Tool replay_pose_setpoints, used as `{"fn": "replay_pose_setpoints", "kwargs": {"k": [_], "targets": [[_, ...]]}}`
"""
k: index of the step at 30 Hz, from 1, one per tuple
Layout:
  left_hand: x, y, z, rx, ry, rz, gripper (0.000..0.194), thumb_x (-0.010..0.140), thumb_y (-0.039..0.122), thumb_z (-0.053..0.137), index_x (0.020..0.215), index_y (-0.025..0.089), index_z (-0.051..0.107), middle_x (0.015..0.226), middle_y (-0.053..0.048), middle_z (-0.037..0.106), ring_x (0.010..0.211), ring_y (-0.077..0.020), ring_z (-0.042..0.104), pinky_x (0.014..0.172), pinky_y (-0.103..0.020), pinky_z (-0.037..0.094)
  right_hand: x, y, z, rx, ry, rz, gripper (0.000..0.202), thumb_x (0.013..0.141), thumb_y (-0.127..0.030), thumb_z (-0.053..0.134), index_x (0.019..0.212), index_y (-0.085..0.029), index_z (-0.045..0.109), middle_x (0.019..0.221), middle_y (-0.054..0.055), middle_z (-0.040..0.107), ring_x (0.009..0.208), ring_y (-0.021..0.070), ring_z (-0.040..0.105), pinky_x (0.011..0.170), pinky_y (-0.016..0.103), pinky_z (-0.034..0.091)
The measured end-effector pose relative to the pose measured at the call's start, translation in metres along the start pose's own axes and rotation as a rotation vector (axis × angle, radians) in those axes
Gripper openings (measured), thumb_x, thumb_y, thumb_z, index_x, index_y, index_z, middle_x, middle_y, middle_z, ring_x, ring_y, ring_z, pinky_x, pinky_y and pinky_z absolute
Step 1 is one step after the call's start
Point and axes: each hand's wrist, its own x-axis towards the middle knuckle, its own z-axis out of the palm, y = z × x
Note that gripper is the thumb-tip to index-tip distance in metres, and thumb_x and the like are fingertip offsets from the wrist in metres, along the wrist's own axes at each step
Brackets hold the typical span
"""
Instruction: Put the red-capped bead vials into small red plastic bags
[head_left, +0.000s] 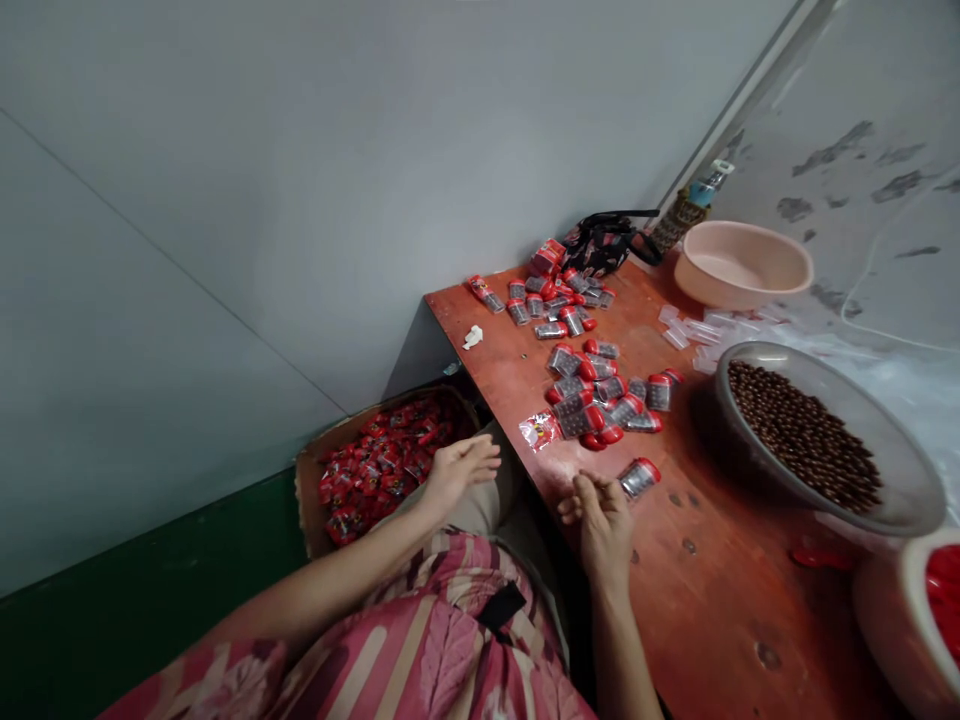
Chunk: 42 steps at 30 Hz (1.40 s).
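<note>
While left hand (pixel 463 467) hovers open, right hand (pixel 602 522) curls half-open beside red-capped jar (pixel 639 479)

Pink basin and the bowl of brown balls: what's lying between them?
Clear plastic pieces, scattered on the table; the head view shows them.

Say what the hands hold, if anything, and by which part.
The left hand looks empty. The right hand is at the uncapped end of a red-capped container; whether it grips that end cannot be told.
</note>
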Motion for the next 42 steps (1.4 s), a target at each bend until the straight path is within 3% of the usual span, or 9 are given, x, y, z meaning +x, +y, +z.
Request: {"fn": "replay_pose_setpoints", "kwargs": {"k": [4, 7, 15, 20, 24, 27, 32, 38, 42], "targets": [[0.023, 0.001, 0.032, 0.482, -0.222, 0.497, 0.036, 0.066, 0.023, 0.071, 0.101, 0.025, 0.064, 0.123, -0.006, 0.054, 0.123, -0.022, 0.039, 0.106, -0.037, 0.021, 0.004, -0.004, -0.015, -0.089, 0.093, -0.053, 0.026, 0.075, -0.041, 0.061, 0.082, -0.018, 0.054, 0.061, -0.002, 0.059, 0.046, 0.0099, 0.054, 0.04, 0.02, 0.042], [0.045, -0.003, 0.048, 0.751, -0.237, 0.671, 0.03, 0.069, 0.02, 0.068, 0.098, 0.027, 0.065, 0.124, -0.005, 0.053, 0.129, -0.0228, 0.028, 0.108, -0.045, 0.01, 0.002, -0.001, -0.013, -0.138, 0.044, -0.06, 0.025, 0.075, -0.041, 0.061, 0.081, -0.017, 0.054, 0.061, -0.003, 0.058, 0.046, 0.0096, 0.053, 0.041, 0.019, 0.042], [0.06, -0.021, 0.042, 1.051, -0.146, 0.915, 0.023, 0.08, 0.026, 0.055, 0.101, 0.024, 0.064, 0.116, -0.005, 0.06, 0.122, -0.0233, 0.04, 0.105, -0.051, 0.016, 0.021, 0.004, 0.003, -0.272, -0.047, -0.104, 0.031, 0.077, -0.042, 0.057, 0.095, -0.017, 0.058, 0.08, 0.003, 0.063, 0.065, 0.0154, 0.06, 0.055, 0.026, 0.049], [0.05, -0.019, 0.046, 1.064, -0.119, 1.025, 0.025, 0.084, 0.028, 0.05, 0.105, 0.023, 0.063, 0.116, -0.005, 0.059, 0.12, -0.0235, 0.042, 0.103, -0.049, 0.025, 0.045, -0.001, 0.026, 0.003, -0.086, -0.034, 0.044, 0.073, -0.041, 0.062, 0.111, -0.021, 0.049, 0.085, 0.002, 0.064, 0.07, 0.0155, 0.061, 0.057, 0.025, 0.049], [0.04, -0.01, 0.05, 0.884, -0.195, 0.902, 0.03, 0.081, 0.029, 0.054, 0.11, 0.023, 0.06, 0.118, -0.006, 0.059, 0.117, -0.0225, 0.046, 0.102, -0.042, 0.03, 0.056, -0.004, 0.034, 0.159, -0.065, 0.003, 0.045, 0.066, -0.033, 0.07, 0.103, -0.02, 0.051, 0.055, -0.009, 0.052, 0.046, 0.008, 0.05, 0.047, 0.019, 0.041], [0.037, -0.001, 0.049, 0.629, -0.206, 0.596, 0.038, 0.075, 0.036, 0.06, 0.109, 0.019, 0.061, 0.11, -0.007, 0.063, 0.101, -0.0224, 0.058, 0.088, -0.033, 0.045, 0.058, -0.007, 0.034, 0.158, -0.076, 0.005, 0.043, 0.062, -0.032, 0.073, 0.098, -0.019, 0.053, 0.052, -0.01, 0.048, 0.044, 0.0068, 0.046, 0.046, 0.018, 0.038], [0.045, 0.002, 0.035, 0.35, -0.301, 0.07, 0.036, 0.065, 0.046, 0.065, 0.066, 0.01, 0.065, 0.064, -0.004, 0.064, 0.063, -0.0183, 0.062, 0.059, -0.03, 0.053, 0.057, -0.004, 0.036, -0.153, -0.11, -0.093, 0.043, 0.063, -0.04, 0.069, 0.098, -0.019, 0.054, 0.054, -0.008, 0.05, 0.047, 0.0107, 0.049, 0.05, 0.022, 0.039], [0.048, -0.004, 0.021, 0.257, -0.13, 0.011, 0.039, 0.059, 0.047, 0.07, 0.054, 0.01, 0.058, 0.056, -0.003, 0.058, 0.056, -0.0139, 0.06, 0.055, -0.029, 0.054, 0.075, 0.008, 0.034, -0.826, -0.041, -0.359, 0.027, 0.074, -0.038, 0.055, 0.093, -0.019, 0.06, 0.076, 0.005, 0.066, 0.07, 0.0211, 0.06, 0.065, 0.032, 0.041], [0.045, -0.002, 0.035, 0.122, -0.129, -0.05, 0.038, 0.059, 0.045, 0.072, 0.06, 0.009, 0.061, 0.059, -0.004, 0.06, 0.055, -0.0121, 0.06, 0.056, -0.026, 0.054, 0.083, 0.004, 0.029, -0.543, -0.118, -0.296, 0.029, 0.077, -0.043, 0.05, 0.092, -0.019, 0.059, 0.082, 0.005, 0.065, 0.071, 0.0188, 0.06, 0.066, 0.031, 0.044]]}}
